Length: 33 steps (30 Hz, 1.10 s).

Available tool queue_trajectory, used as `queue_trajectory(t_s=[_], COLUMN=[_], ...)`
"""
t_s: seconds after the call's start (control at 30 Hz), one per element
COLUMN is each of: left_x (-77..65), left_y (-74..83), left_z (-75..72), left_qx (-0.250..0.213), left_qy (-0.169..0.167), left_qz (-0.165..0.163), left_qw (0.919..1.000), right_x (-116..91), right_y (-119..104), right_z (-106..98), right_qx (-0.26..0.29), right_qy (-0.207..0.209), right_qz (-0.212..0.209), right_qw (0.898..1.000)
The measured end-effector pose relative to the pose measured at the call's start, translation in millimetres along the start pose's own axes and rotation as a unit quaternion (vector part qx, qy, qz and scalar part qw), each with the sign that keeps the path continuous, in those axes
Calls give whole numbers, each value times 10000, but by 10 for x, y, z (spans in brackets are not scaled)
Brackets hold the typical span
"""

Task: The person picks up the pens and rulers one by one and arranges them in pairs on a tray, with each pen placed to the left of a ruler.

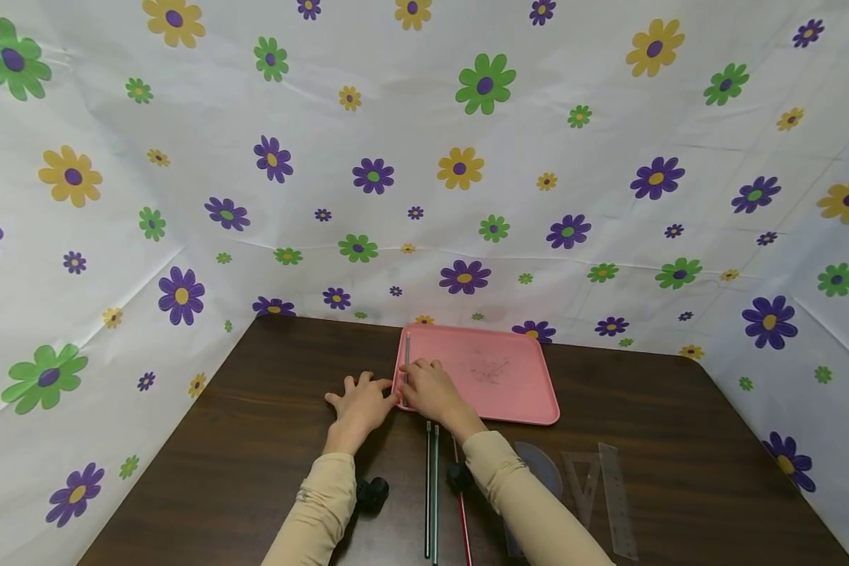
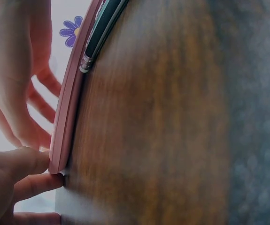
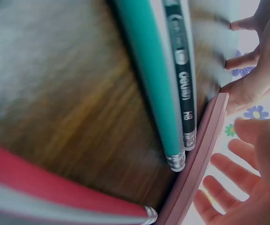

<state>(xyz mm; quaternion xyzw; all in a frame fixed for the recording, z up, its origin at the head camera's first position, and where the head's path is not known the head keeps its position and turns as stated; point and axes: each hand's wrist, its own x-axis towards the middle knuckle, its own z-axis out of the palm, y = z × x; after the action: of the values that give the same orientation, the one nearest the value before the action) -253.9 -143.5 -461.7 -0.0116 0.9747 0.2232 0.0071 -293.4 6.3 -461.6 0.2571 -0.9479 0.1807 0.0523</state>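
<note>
A pink tray (image 1: 495,393) lies near the back of the table, with a slim grey pencil (image 1: 407,344) along its left side. My left hand (image 1: 362,405) is at the tray's front left corner, fingers spread; in the left wrist view its thumb (image 2: 24,161) touches the corner. Over the tray's left end reaches my right hand (image 1: 431,389), its fingers by the pencil and partly covering it. Relaxed, parted fingers (image 3: 238,171) show in the right wrist view. In front of the tray lie a black pencil (image 3: 184,79), a teal pencil (image 3: 153,84) and a red pencil (image 3: 73,197).
To the right of the pencils, a clear protractor (image 1: 541,468), a set square (image 1: 582,479) and a clear ruler (image 1: 617,503) lie on the dark wooden table (image 1: 255,409). The right sleeve partly hides the protractor. A flowered cloth (image 1: 396,189) hangs behind the table.
</note>
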Motion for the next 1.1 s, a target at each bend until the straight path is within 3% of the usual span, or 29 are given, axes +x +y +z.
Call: queue_trajectory(t_s=[0.5,1.1], left_x=[5,5], left_y=[4,-4], left_z=[-7,-3], left_qx=[33,10], left_qy=[-11,-104], left_qz=[-2,13], left_qw=[10000,9999], right_x=[-163,-427], right_y=[65,184], right_z=[-217,-390], right_qx=[497,340], right_qy=[758,383], right_qz=[-555,-472], right_qw=[9943,9976])
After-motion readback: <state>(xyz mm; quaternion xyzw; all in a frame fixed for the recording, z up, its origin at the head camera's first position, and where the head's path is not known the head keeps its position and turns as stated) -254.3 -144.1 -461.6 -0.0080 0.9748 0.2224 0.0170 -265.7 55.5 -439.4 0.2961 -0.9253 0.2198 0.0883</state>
